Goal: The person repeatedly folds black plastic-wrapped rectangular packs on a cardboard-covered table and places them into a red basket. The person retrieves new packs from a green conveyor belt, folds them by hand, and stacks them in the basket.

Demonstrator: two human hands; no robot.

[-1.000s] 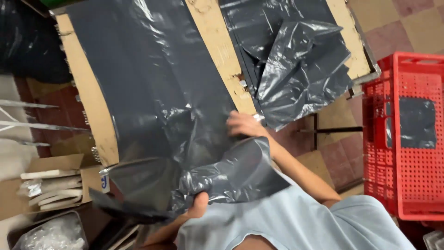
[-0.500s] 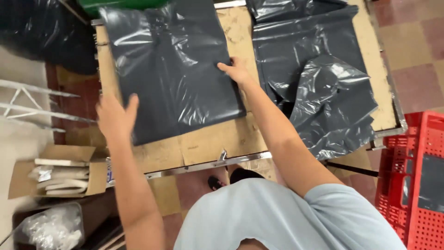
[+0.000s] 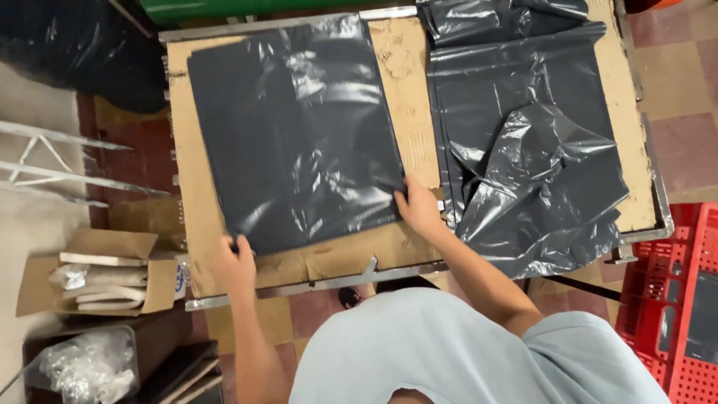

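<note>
Both hands pin flat grey bag.

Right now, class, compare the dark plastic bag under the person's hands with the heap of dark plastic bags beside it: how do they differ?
The flat bag lies smooth and spread out; the heap is crumpled and folded over itself. The left hand and right hand press the flat bag's near corners; no hand touches the heap. The flat bag looks like one neat rectangle; the heap has ragged outlines. Both are glossy dark grey plastic on the same cardboard-topped table.
</note>
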